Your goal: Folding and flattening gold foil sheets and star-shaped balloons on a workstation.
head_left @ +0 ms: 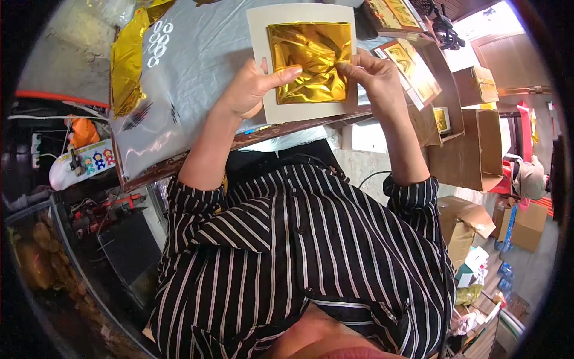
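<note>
A square of shiny gold foil point(308, 51) lies against a white card point(302, 13), held up above the near edge of the table. The foil is wrinkled, with creases running toward its right side. My left hand point(252, 90) grips the card by its left edge, and its thumb presses on the foil. At the right side my right hand point(378, 76) pinches the foil between thumb and forefinger. Some of its fingers are behind the card's right edge, out of sight.
Plastic sheeting point(203, 66) covers the table, with several white rings point(160, 42) at its left. More gold foil point(127, 72) hangs along the left edge. Flat gold-and-white packs point(412, 69) lie in a cardboard carton at right. Open cardboard boxes point(472, 146) stand beyond.
</note>
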`<state>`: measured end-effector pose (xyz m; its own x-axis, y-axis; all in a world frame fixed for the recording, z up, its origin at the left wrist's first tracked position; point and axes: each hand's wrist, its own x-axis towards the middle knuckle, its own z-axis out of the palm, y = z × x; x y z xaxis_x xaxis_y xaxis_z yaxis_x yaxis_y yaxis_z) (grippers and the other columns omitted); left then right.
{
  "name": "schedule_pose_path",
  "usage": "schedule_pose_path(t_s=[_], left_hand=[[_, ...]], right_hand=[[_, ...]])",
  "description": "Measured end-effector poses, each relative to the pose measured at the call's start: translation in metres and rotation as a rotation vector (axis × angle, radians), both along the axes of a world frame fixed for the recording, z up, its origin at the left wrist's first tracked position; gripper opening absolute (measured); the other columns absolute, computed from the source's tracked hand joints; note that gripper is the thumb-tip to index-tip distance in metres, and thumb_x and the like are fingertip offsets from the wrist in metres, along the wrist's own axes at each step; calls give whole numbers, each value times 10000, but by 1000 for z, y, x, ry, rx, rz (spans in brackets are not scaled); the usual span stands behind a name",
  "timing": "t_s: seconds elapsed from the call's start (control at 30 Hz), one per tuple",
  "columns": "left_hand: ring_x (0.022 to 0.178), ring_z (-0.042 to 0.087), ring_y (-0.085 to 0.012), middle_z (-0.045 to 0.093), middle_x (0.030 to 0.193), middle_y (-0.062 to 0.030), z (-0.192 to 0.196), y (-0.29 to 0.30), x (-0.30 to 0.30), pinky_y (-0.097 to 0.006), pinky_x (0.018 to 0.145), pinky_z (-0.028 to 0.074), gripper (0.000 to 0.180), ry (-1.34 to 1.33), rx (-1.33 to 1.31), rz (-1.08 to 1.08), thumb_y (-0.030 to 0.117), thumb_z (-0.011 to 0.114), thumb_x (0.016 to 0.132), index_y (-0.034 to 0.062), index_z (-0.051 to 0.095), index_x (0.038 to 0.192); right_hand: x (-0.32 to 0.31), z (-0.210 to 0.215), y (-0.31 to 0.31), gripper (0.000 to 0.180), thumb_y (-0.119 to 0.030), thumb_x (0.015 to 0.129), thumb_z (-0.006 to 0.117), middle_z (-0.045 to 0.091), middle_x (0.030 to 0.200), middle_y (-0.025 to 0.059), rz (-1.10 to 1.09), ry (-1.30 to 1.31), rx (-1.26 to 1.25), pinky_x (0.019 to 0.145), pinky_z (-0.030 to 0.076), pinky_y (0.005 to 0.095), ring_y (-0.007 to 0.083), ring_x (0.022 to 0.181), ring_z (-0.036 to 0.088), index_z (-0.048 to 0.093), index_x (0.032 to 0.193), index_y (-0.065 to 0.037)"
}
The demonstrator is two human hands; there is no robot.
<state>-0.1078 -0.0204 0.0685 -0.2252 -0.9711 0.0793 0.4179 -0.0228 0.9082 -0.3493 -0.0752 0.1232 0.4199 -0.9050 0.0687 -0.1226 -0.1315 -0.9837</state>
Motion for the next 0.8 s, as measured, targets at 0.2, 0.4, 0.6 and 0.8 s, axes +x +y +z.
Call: schedule_pose_path(t_s=[0.2, 0.4, 0.6, 0.8], left_hand=[[1125, 658, -182, 682, 1240, -117, -8, 3, 6, -339, 990, 535, 389, 57, 55, 54, 31, 720, 941, -49, 588, 1299], [1113, 663, -182, 683, 1237, -115, -10, 10, 6, -345, 987, 537, 393, -30, 47, 85, 23, 709, 946, -45, 574, 1308], [1106, 665, -179, 683, 1235, -101, -6, 15, 4, -357, 966, 550, 390, 62, 79, 5, 40, 709, 954, -37, 575, 1312], [1101, 657, -161, 685, 1231, -84, -12, 18, 2, -339, 978, 534, 387, 77, 122, 8, 50, 705, 956, -24, 585, 1317]], right_hand=[[-4, -20, -8, 279, -205, 913, 793, 733, 1063, 75, -75, 162, -262, 989, 481, 306, 112, 977, 655, 753, 1064, 26], [3, -13, -22, 352, -299, 973, 727, 722, 1215, 121, -146, 160, -452, 1113, 408, 379, 176, 1233, 603, 739, 1162, -2], [6, -13, -26, 270, -237, 983, 704, 724, 1220, 92, 22, -27, -54, 1132, 336, 338, 169, 1323, 541, 772, 1014, 23], [8, -34, -25, 315, -249, 962, 717, 697, 1225, 146, -57, -30, -304, 1040, 433, 316, 144, 1207, 594, 758, 940, 63]])
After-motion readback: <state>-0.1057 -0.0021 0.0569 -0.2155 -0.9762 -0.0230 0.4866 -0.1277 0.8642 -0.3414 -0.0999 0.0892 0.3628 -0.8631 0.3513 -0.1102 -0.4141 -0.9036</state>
